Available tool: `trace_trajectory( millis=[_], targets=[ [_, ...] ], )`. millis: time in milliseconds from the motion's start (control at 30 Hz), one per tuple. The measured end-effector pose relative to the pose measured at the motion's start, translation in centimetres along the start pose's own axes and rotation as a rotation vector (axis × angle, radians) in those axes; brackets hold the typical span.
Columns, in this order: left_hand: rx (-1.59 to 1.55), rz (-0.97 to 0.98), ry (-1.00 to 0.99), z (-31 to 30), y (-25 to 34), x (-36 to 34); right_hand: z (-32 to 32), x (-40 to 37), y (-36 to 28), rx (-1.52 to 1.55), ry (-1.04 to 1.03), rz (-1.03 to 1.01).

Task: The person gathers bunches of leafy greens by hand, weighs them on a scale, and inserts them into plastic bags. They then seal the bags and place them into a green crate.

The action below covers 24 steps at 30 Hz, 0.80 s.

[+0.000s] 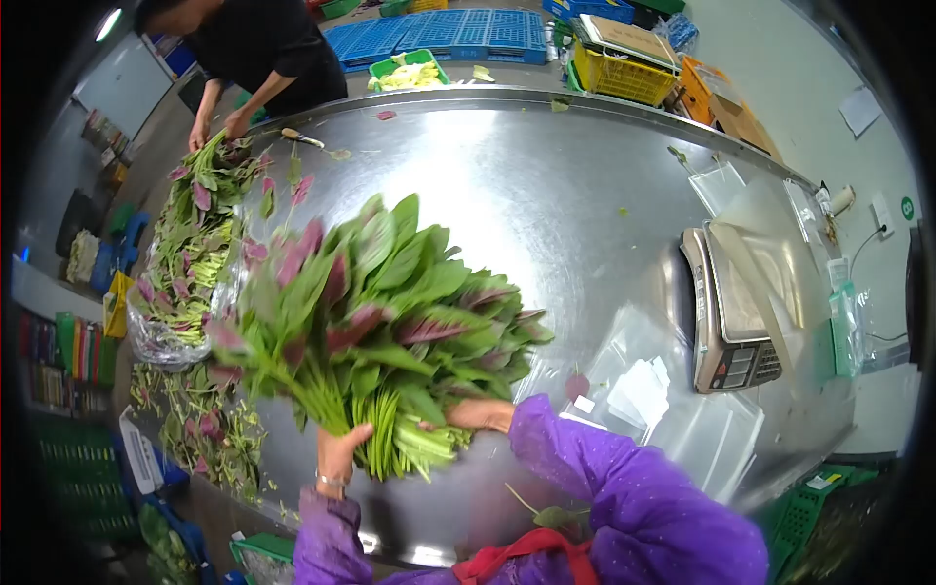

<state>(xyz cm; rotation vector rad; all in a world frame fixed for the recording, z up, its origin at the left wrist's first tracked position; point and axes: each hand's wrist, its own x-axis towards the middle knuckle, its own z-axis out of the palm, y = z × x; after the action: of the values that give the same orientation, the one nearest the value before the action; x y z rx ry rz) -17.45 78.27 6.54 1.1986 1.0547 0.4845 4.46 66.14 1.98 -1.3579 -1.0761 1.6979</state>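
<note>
A large bunch of green and purple leafy vegetables (390, 302) is held just above the metal table (604, 244), its cut stems toward me. My left hand (338, 453) is closed round the stems on the left side, thumb on top. At the right side of the stems, my right hand (478, 414) grips the bunch, its fingers partly hidden under leaves. More of the same vegetables (195, 263) lie heaped in a clear plastic bag along the table's left edge.
A co-worker (268, 58) handles stems at the far left corner. A scale (731, 312) stands at the right, beside plastic bags (702, 429) and white labels (641, 393). A knife (302, 138) lies near the back left. Loose trimmings (210, 429) lie at the near left.
</note>
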Motion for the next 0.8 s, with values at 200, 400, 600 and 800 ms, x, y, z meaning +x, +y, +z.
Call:
trace_trajectory(
  millis=[200,400,600,800],
  targets=[
    [-0.173,0.017,0.205,-6.6,-7.9,-6.9,5.9,2.6,0.8,-0.099,-0.004,-0.041],
    [-0.309,-0.184,0.122,-2.8,-4.7,-5.4,3.1,3.4,1.5,0.249,-0.158,0.254],
    [-0.046,0.117,0.090,0.4,-4.6,-1.9,-0.2,1.1,1.8,0.426,-0.015,0.211],
    [-0.015,0.114,0.009,-0.4,-1.6,-2.9,0.2,-2.0,2.5,0.137,0.242,0.127]
  ],
)
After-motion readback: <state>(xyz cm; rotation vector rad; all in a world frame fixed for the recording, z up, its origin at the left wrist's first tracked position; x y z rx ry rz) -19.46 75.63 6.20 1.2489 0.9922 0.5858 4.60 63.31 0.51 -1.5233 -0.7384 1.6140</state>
